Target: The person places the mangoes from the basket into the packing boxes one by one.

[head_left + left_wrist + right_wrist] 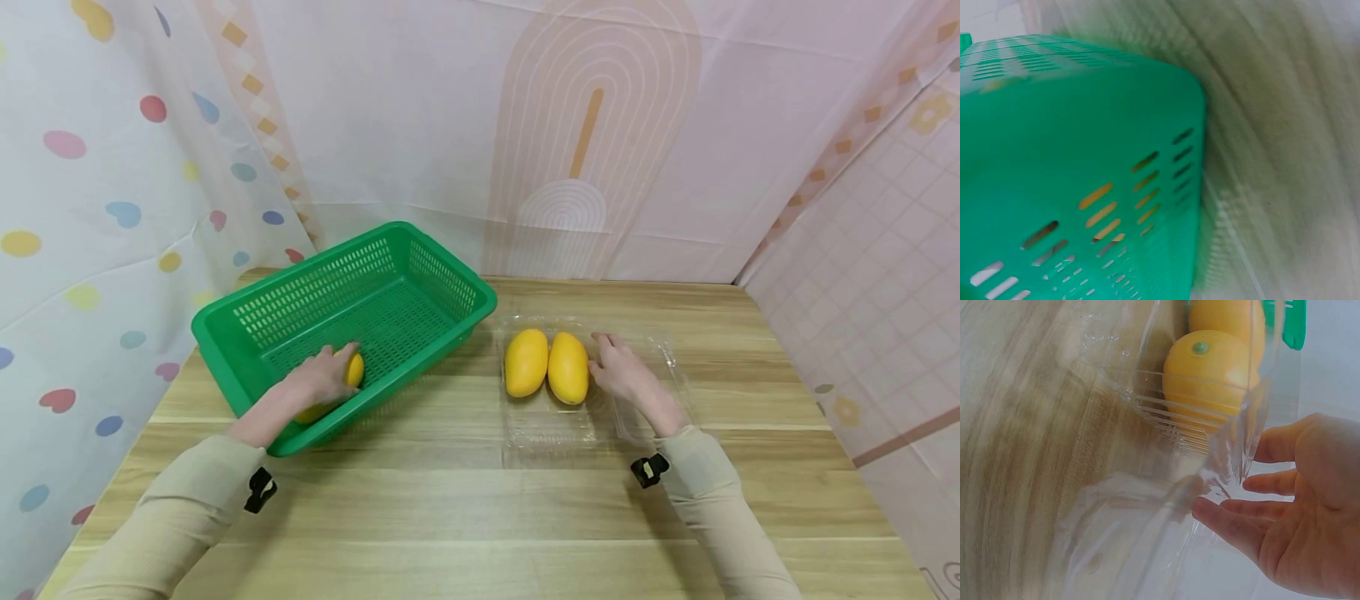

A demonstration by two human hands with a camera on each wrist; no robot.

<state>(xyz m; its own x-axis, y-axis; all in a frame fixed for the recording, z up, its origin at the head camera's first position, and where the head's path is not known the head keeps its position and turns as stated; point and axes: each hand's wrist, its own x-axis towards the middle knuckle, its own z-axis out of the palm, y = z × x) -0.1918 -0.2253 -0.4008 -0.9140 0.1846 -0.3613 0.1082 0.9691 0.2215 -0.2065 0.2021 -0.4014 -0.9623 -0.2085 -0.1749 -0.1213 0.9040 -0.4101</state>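
My left hand [326,377] reaches down into the near left part of the green plastic basket [341,250] and grips a yellow mango [356,370], which it partly covers. Through the slots in the left wrist view, yellow patches of mango [1102,214] show. On the right, two mangoes, a left one [527,362] and a right one [568,368], lie side by side in a clear plastic clamshell box [551,429]. My right hand [626,375], its fingers fairly straight, touches the box's right edge beside the right mango. The box's lid [637,421] lies opened out to the right.
Everything stands on a wooden table [450,517]. A patterned curtain [420,117] hangs behind the far edge, with a dotted cloth [97,250] at the left and a checked one [900,275] at the right. The basket's rim rises around my left hand.
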